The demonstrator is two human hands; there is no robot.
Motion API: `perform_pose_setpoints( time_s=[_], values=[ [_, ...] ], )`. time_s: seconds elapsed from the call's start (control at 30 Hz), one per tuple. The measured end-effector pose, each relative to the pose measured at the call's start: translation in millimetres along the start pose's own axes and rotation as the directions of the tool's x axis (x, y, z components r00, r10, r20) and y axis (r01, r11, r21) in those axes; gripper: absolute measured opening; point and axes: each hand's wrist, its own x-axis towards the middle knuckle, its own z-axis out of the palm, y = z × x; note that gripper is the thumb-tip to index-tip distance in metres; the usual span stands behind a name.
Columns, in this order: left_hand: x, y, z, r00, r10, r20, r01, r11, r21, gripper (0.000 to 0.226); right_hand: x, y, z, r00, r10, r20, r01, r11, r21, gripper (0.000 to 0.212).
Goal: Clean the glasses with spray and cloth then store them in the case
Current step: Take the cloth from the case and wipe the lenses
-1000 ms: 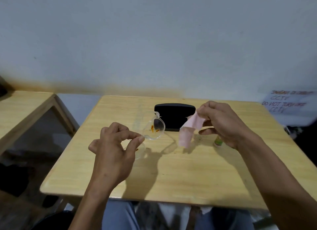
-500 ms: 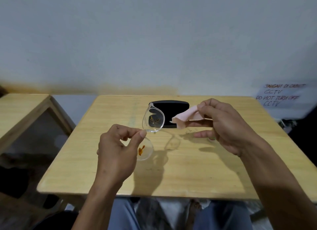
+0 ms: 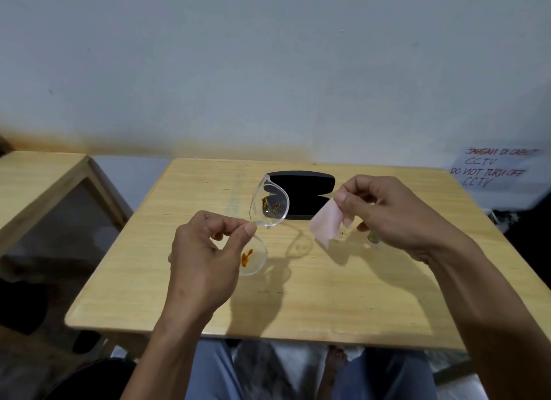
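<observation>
My left hand (image 3: 205, 259) pinches the bridge of clear-framed glasses (image 3: 269, 205), held on end above the wooden table (image 3: 313, 295). Both lenses carry orange smears; the lower lens (image 3: 252, 258) sits beside my fingers. My right hand (image 3: 396, 214) holds a small pink cloth (image 3: 326, 222) just right of the upper lens, a short gap apart. A black glasses case (image 3: 304, 196) lies open behind the glasses. A small bottle with a green part (image 3: 372, 238) peeks out under my right hand, mostly hidden.
A second wooden table (image 3: 35, 184) stands at the left with a gap between. A paper sign (image 3: 492, 170) with handwriting hangs at the right. My knees (image 3: 298, 370) are below the table's front edge.
The glasses have risen and turned more upright in my left hand. The pink cloth, first hanging, then bunched, hangs down again closer to the upper lens.
</observation>
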Motion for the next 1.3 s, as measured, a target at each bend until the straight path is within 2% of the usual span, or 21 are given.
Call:
perform_pose_setpoints(
  time_s=[0.1, 0.23, 0.4, 0.5, 0.63, 0.8, 0.9, 1.0, 1.13, 1.23, 1.3],
  values=[
    [-1.3, 3.2, 2.0, 1.000, 0.002, 0.011, -0.002, 1.000, -0.011, 0.007, 2.7, -4.1, -0.3, 0.997, -0.039, -0.060, 0.040, 0.999, 0.019, 0.026],
    [-2.7, 5.8, 4.4, 1.000, 0.006, 0.020, -0.005, 1.000, -0.007, 0.006, 5.3, -5.1, 6.0, 0.992, -0.033, -0.119, 0.058, 0.975, 0.215, 0.016],
    [-6.9, 6.2, 8.1, 0.999, 0.013, 0.032, -0.014, 1.000, 0.001, 0.008, 1.6, -7.8, 20.6, 0.986, 0.022, -0.165, 0.051, 0.904, 0.424, 0.015],
    [-9.6, 6.7, 11.2, 0.999, 0.009, 0.036, -0.008, 1.000, -0.012, 0.007, 2.1, -10.6, 23.3, 0.986, 0.045, -0.161, 0.026, 0.910, 0.413, 0.015],
    [-12.5, 8.1, 17.3, 1.000, -0.002, 0.029, 0.002, 1.000, -0.020, 0.010, -0.1, -25.4, 26.8, 0.992, -0.018, -0.125, 0.051, 0.962, 0.268, 0.017],
    [-12.6, 7.2, 23.1, 0.999, -0.051, 0.015, 0.052, 0.993, -0.108, 0.015, -5.0, -34.4, 42.9, 0.990, -0.068, -0.125, 0.096, 0.966, 0.240, 0.021],
    [-12.3, 7.9, 24.0, 0.998, -0.061, 0.025, 0.064, 0.986, -0.156, 0.013, -5.5, -30.1, 46.8, 0.991, -0.028, -0.129, 0.067, 0.947, 0.315, 0.020],
    [-12.8, 8.0, 24.2, 0.996, -0.078, 0.046, 0.085, 0.978, -0.191, 0.013, -5.3, -26.1, 49.0, 0.976, 0.002, -0.216, 0.099, 0.885, 0.455, 0.014],
    [-14.0, 10.2, 23.9, 0.994, -0.084, 0.071, 0.097, 0.973, -0.209, 0.011, -1.8, -20.3, 54.2, 0.968, 0.120, -0.221, 0.038, 0.799, 0.600, 0.039],
    [-13.6, 12.2, 24.6, 0.991, -0.099, 0.086, 0.115, 0.972, -0.204, 0.012, -1.5, -18.6, 55.7, 0.972, 0.168, -0.164, -0.040, 0.805, 0.592, 0.038],
    [-13.5, 12.7, 24.4, 0.989, -0.102, 0.105, 0.120, 0.974, -0.192, 0.012, -2.1, -16.8, 56.7, 0.972, 0.164, -0.169, -0.033, 0.806, 0.591, 0.035]
  ],
)
